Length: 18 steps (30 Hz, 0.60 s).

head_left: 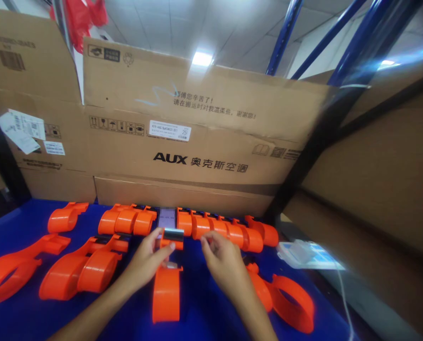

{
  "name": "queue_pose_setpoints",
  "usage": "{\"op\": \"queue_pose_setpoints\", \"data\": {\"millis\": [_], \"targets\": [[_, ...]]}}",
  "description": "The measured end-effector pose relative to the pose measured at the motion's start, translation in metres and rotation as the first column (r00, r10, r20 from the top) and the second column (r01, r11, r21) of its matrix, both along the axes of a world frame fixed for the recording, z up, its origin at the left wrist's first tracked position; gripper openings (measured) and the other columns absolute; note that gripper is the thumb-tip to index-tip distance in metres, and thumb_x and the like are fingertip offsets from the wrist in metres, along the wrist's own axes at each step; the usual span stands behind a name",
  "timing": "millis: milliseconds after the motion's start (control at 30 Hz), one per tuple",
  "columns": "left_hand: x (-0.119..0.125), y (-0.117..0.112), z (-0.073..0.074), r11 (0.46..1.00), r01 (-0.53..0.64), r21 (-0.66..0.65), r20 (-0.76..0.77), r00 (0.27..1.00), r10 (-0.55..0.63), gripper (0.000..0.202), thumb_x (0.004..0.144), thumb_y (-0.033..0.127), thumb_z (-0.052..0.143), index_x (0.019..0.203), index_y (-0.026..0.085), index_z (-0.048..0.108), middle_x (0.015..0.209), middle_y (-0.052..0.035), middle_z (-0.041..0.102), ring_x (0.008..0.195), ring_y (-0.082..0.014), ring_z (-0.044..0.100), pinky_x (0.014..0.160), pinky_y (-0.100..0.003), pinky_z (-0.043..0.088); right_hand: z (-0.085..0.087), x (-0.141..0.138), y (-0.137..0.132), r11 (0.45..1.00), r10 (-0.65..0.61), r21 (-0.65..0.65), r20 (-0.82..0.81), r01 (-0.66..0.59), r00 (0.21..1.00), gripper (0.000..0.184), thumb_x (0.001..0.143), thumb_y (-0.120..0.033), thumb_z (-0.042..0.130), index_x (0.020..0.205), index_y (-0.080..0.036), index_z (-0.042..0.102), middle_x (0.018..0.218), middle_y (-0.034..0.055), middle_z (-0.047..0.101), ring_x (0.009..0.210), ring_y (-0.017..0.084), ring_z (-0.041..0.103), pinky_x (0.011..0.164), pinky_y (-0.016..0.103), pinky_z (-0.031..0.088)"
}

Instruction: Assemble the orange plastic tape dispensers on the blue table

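**Printing on the cartons**

The large cardboard carton (197, 137) carries "AUX" in bold black, followed by the Chinese characters 奥克斯空调. Higher on the same carton stand two lines of smaller Chinese print, beginning 师傅您辛苦了!. Its white label (169, 130) is too small to read, as are the stickers (23, 130) on the left carton (27, 94).

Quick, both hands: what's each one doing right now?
Left hand: closed, pinching the metal blade piece atop the orange tape dispenser.
Right hand: fingers curled, beside the blade; contact cannot be told.
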<state>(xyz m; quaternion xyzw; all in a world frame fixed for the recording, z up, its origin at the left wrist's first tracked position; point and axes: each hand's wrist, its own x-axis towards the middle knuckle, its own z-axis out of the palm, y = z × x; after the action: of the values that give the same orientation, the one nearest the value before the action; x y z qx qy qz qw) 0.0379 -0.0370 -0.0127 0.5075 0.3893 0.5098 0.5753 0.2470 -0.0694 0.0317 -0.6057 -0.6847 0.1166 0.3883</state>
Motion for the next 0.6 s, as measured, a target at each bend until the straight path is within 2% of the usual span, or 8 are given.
{"op": "queue_pose_setpoints", "data": {"millis": [33, 100, 200, 267, 333, 433, 600], "targets": [[0.0, 0.0, 0.0, 1.0, 0.004, 0.001, -0.004, 1.0, -0.004, 0.059, 0.074, 0.043, 0.078, 0.123, 0.016, 0.061, 0.069, 0.0014, 0.062, 0.059, -0.0152, 0.06, 0.055, -0.026, 0.049, -0.002, 0.003, -0.009, 0.997, -0.004, -0.074, 0.115, 0.013, 0.993, 0.022, 0.093, -0.037, 0.054, 0.091, -0.02, 0.068, 0.059, 0.0012, 0.061, 0.056, 0.019, 0.058, 0.053, 0.026, 0.038], [-0.001, -0.001, 0.0, 1.0, 0.006, 0.005, -0.005, 1.0, -0.006, 0.058, 0.074, 0.043, 0.079, 0.122, 0.016, 0.062, 0.07, 0.0009, 0.063, 0.06, -0.0159, 0.061, 0.056, -0.027, 0.049, -0.009, 0.007, -0.029, 0.978, -0.027, -0.194, 0.266, 0.081, 0.963, 0.018, 0.089, -0.031, 0.058, 0.1, -0.02, 0.068, 0.078, 0.007, 0.071, 0.072, 0.024, 0.068, 0.061, 0.028, 0.043], [-0.001, -0.002, 0.001, 1.0, 0.007, 0.01, -0.003, 1.0, -0.007, 0.058, 0.072, 0.044, 0.08, 0.121, 0.017, 0.063, 0.072, 0.0003, 0.064, 0.061, -0.0166, 0.063, 0.057, -0.028, 0.05, -0.024, 0.007, -0.051, 0.906, -0.004, -0.382, 0.421, 0.181, 0.907, 0.034, 0.084, -0.03, 0.065, 0.115, -0.016, 0.065, 0.095, 0.0156, 0.074, 0.089, 0.033, 0.071, 0.072, 0.035, 0.049], [0.0, -0.003, 0.001, 1.0, 0.006, 0.011, -0.009, 1.0, -0.006, 0.058, 0.072, 0.044, 0.08, 0.121, 0.017, 0.063, 0.073, 0.0002, 0.064, 0.062, -0.0169, 0.063, 0.058, -0.028, 0.05, -0.032, 0.005, -0.057, 0.865, -0.013, -0.435, 0.476, 0.248, 0.879, 0.041, 0.086, -0.031, 0.064, 0.121, -0.012, 0.062, 0.101, 0.0198, 0.074, 0.097, 0.036, 0.071, 0.076, 0.038, 0.051], [0.001, -0.004, 0.001, 1.0, 0.0, 0.009, -0.02, 1.0, 0.0, 0.059, 0.073, 0.044, 0.079, 0.122, 0.017, 0.062, 0.073, 0.0002, 0.064, 0.061, -0.0167, 0.063, 0.058, -0.028, 0.05, -0.036, 0.003, -0.057, 0.853, -0.019, -0.445, 0.494, 0.272, 0.869, 0.039, 0.089, -0.031, 0.061, 0.122, -0.01, 0.061, 0.103, 0.0214, 0.074, 0.099, 0.036, 0.071, 0.077, 0.039, 0.051], [0.001, -0.003, 0.0, 1.0, -0.002, 0.01, -0.032, 0.999, 0.002, 0.06, 0.074, 0.045, 0.079, 0.124, 0.016, 0.061, 0.072, 0.0003, 0.064, 0.06, -0.0163, 0.062, 0.056, -0.028, 0.05, -0.039, 0.002, -0.055, 0.868, -0.01, -0.428, 0.491, 0.252, 0.871, 0.029, 0.091, -0.03, 0.059, 0.112, -0.012, 0.063, 0.1, 0.0202, 0.074, 0.095, 0.035, 0.072, 0.074, 0.037, 0.051], [0.0, -0.001, -0.002, 1.0, -0.005, 0.019, -0.022, 1.0, 0.005, 0.062, 0.073, 0.046, 0.079, 0.124, 0.016, 0.06, 0.07, 0.0008, 0.063, 0.06, -0.0165, 0.062, 0.057, -0.027, 0.05, -0.042, 0.006, -0.059, 0.931, -0.063, -0.3, 0.434, 0.21, 0.899, 0.016, 0.088, -0.026, 0.059, 0.101, -0.017, 0.061, 0.087, 0.0131, 0.073, 0.079, 0.028, 0.072, 0.064, 0.031, 0.049]]}}
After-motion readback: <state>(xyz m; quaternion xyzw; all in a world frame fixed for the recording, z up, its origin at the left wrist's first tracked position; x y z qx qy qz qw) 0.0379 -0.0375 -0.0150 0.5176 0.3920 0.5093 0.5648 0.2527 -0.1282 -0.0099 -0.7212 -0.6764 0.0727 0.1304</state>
